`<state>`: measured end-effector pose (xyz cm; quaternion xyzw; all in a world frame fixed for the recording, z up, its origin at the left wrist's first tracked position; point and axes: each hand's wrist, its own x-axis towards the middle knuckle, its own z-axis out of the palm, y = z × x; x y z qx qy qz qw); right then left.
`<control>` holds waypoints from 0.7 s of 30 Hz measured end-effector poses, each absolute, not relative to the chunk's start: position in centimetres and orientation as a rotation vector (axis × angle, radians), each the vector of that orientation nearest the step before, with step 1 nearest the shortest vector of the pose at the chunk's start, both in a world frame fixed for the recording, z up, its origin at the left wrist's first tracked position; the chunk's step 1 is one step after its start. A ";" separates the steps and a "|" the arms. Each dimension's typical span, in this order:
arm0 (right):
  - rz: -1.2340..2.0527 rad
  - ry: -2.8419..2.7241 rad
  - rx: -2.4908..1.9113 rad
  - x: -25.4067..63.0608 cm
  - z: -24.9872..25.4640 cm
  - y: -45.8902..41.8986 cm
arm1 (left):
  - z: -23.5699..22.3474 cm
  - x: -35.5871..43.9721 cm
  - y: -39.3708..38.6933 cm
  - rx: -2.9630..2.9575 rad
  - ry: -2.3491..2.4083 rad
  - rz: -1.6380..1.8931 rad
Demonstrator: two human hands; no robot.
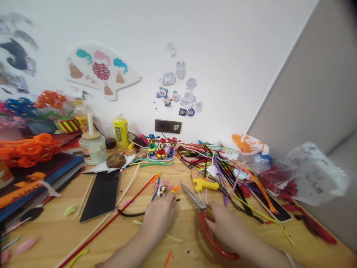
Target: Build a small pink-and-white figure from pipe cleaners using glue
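Observation:
My left hand (160, 212) rests low over the table with its fingers curled, closed around a small pipe-cleaner figure (161, 191). The figure has a white-and-black head with pink, blue and orange bits around it; its lower part is hidden by the hand. A black pipe cleaner (131, 214) runs beneath that hand, and a dark tip shows on its other side. To the right, my right hand (224, 219) grips red-handled scissors (205, 216), blades nearly together and pointing up-left toward the figure. A yellow glue gun (205, 184) lies just beyond the blades.
Three finished figures (161, 149) stand on a small tray at the back. Loose pipe cleaners (212, 160) pile up behind my right hand. A black tablet (102, 195) lies left, a phone (275, 204) right. A candle jar (92, 149) and yellow bottle (121, 130) stand by the wall.

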<state>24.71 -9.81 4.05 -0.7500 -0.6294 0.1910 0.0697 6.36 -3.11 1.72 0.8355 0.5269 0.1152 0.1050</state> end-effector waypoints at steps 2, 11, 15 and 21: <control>0.522 -1.955 -2.309 23.9 3.9 -9.9 | 1.8 6.3 -3.1 2.453 1.556 0.339; 0.294 -2.376 -2.222 23.8 7.3 -5.1 | 0.8 6.2 -3.0 2.501 1.532 0.306; 0.131 -2.324 -2.012 25.0 9.2 4.8 | 0.5 6.2 -2.9 2.491 1.529 0.278; 0.193 -2.338 -1.955 25.1 6.8 16.0 | -1.2 5.8 -2.0 2.545 1.480 0.281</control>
